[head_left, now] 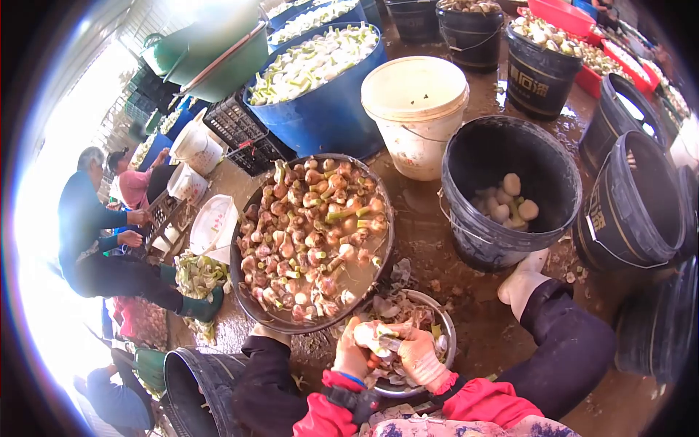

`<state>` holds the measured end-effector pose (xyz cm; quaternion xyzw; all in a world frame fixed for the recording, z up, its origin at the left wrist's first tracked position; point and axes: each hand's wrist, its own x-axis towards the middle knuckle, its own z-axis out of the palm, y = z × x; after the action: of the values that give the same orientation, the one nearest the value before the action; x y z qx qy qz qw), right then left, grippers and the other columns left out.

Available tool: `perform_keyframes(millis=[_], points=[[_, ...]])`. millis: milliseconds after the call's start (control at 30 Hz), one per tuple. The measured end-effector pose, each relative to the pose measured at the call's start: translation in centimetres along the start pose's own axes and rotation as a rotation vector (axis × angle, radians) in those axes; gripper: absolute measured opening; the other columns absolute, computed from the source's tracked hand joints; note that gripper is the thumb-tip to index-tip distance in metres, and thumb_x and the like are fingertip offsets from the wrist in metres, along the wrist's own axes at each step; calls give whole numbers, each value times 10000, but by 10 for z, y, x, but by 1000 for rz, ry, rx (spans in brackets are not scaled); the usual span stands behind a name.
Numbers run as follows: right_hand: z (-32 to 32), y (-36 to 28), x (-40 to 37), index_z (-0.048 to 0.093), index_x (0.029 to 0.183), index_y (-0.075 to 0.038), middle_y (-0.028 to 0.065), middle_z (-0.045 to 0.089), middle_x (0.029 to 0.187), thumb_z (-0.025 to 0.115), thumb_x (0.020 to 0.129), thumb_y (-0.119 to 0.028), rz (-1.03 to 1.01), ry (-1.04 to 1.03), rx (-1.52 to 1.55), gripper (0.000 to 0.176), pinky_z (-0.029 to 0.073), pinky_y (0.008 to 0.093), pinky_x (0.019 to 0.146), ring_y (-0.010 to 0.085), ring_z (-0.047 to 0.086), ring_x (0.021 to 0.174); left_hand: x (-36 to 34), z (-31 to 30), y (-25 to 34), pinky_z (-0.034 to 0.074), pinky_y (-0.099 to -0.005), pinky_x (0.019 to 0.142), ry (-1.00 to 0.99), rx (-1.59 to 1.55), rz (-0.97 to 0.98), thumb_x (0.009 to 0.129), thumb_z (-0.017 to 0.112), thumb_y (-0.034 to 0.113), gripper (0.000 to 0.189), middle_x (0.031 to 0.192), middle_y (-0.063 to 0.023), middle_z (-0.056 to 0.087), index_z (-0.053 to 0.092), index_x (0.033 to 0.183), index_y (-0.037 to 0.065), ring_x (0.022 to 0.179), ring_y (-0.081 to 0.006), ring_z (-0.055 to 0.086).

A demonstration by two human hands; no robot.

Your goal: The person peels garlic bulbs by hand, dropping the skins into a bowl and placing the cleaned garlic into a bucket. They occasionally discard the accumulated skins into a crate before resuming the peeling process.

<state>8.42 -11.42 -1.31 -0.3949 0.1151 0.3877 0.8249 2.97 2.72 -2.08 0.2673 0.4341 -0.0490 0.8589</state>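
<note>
My left hand (352, 358) is closed around a pale garlic bulb (368, 336). Against the bulb, my right hand (424, 355) grips what looks like a small knife (391, 344); its handle is hidden by the fingers. Both hands are over a metal bowl (450, 342) holding loose peelings (413, 315). Just beyond is a wide dark basin (256, 315) full of unpeeled garlic bulbs (309, 218) in brownish water. To the right, a black bucket (466, 231) contains several peeled bulbs (502, 204).
Behind the basin stand a white bucket (415, 149) and a blue tub (320, 120) heaped with trimmed garlic. More black buckets (630, 204) line the right. At left, a person (91, 226) sits near a leaf pile (200, 280). The floor (415, 218) is wet.
</note>
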Motion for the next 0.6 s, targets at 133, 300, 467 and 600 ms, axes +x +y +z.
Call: perform_keyframes(millis=[133,300,467,600], points=[[-5,8,11,609,1088,44,87,652,989,584,848,25,64,24,119,242,527,293,755,169,629,846,-3,18,-6,450,-246,420,399,375,472,929,408,538,517,775,-50,622,551,1038,53,532,-154,577],[-19,33,20,603,1114,20,76,647,1013,616,830,-14,8,17,-90,287,502,260,765,151,615,850,-14,-7,-48,382,-302,953,-82,852,923,742,775,370,1096,1285,-96,392,12,1445,16,1152,-188,416],[1,10,5,666,1024,-50,41,679,970,626,830,-46,69,-27,-500,199,461,246,801,114,600,868,-16,16,-16,381,-234,391,334,172,442,924,502,374,319,638,4,526,603,929,71,445,-88,461],[-56,25,51,658,997,-5,43,673,896,612,804,13,-86,347,-455,199,504,259,719,124,620,780,-43,1,-21,396,-232,433,135,423,333,938,485,360,334,716,-58,587,562,1036,50,533,-131,542]])
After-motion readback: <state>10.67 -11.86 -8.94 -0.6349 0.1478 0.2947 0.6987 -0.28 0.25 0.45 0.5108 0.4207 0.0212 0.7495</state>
